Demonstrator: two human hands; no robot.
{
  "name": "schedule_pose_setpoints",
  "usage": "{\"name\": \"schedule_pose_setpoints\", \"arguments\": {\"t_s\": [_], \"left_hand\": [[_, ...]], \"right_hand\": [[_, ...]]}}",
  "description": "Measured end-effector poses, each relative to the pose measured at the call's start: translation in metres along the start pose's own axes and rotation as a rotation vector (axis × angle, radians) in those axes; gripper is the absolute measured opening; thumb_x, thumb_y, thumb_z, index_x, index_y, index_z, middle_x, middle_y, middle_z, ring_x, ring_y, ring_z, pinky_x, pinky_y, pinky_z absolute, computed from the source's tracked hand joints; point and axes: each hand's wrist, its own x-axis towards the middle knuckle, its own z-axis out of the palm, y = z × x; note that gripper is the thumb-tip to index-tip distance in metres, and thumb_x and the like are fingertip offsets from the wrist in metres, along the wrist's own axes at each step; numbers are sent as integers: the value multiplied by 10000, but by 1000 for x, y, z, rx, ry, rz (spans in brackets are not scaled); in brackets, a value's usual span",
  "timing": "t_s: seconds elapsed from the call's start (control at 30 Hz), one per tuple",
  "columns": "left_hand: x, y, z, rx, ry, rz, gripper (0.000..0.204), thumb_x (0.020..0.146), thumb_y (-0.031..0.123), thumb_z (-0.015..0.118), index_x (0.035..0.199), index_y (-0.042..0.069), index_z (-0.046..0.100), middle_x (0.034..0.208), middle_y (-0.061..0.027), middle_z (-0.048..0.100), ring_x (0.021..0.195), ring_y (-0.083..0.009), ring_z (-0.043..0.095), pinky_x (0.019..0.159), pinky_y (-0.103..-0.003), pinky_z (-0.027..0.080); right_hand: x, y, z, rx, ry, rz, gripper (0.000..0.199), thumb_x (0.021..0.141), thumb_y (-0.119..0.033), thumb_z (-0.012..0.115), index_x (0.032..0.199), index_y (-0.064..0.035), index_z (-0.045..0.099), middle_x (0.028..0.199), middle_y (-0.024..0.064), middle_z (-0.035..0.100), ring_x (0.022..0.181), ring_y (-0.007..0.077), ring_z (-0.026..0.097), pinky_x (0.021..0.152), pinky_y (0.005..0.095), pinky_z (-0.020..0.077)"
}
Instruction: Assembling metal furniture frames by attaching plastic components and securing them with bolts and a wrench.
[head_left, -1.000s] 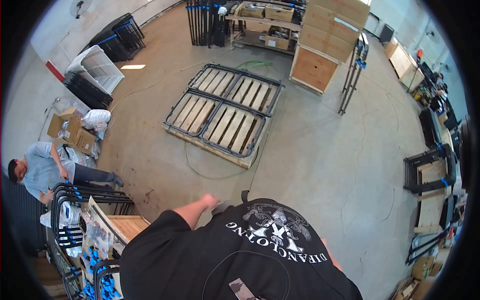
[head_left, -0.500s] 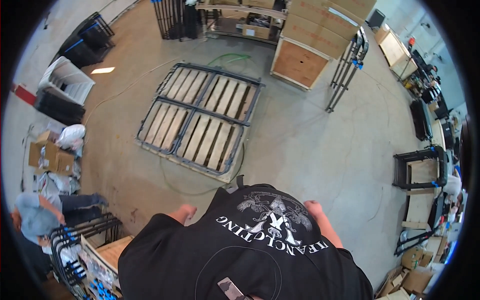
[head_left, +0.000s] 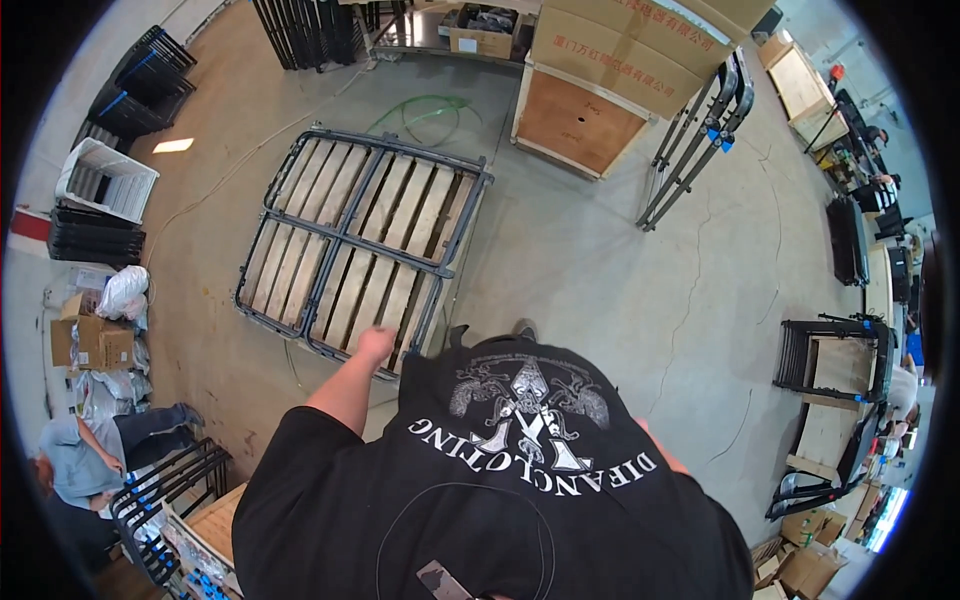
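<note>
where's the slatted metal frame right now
In the head view the slatted metal frame lies flat on the concrete floor, upper left of centre, just beyond the left hand and left of the wooden crate.

Cracked grey concrete floor (head_left: 600,260), stacked cardboard boxes (head_left: 620,45), black metal frames (head_left: 700,130) leaning, white crate (head_left: 105,180)

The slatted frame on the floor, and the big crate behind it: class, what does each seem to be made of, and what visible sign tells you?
Slatted frame: probably dark painted metal tubing, thin with rounded corners, holding pale bare wooden slats. Crate: apparently plywood, flat brown panel with lighter edging. Left hand is nearest the frame.
</note>
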Motion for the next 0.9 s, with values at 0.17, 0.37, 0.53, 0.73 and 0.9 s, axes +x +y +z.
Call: {"name": "schedule_pose_setpoints", "arguments": {"t_s": [0.17, 0.37, 0.53, 0.73, 0.9], "left_hand": [[10, -123, 12, 98, -13, -194, 344, 864, 341, 641, 871, 10, 733, 818, -192, 722, 786, -295, 711, 713, -409, 551], [-26, -157, 27, 402, 74, 998, 358, 880, 343, 633, 961, 8, 726, 946, -206, 733, 834, -318, 712, 756, -421, 548], [-10, -83, 57, 84, 16, -421, 346, 922, 330, 606, 943, -2, 702, 888, -187, 717, 775, -271, 710, 681, -408, 557], [116, -3, -21, 295, 12, -129, 342, 903, 325, 620, 959, -3, 697, 792, -139, 706, 715, -249, 706, 604, -383, 540], [169, 202, -75, -484, 278, -226, 293, 896, 265, 695, 1058, 21, 689, 848, -59, 689, 724, -136, 637, 638, -300, 506]], "right_hand": [[146, -72, -253, 637, -123, 389, 281, 891, -297, 647, 1020, -57, 712, 879, 102, 719, 782, 225, 708, 685, 398, 595], [314, -86, -423, 649, 118, 220, 288, 877, -248, 635, 1058, -26, 664, 844, 86, 675, 704, 209, 658, 567, 364, 528], [371, -215, -521, 788, 92, 102, 311, 884, -268, 653, 1096, -40, 661, 893, 64, 680, 719, 169, 648, 589, 321, 507], [413, -294, -542, 540, -114, -78, 330, 892, -282, 652, 1110, -35, 671, 929, 73, 699, 749, 179, 674, 615, 328, 532], [450, -311, -577, 430, -162, 46, 328, 891, -270, 644, 1098, -18, 684, 928, 85, 706, 730, 201, 678, 627, 337, 554]]}}
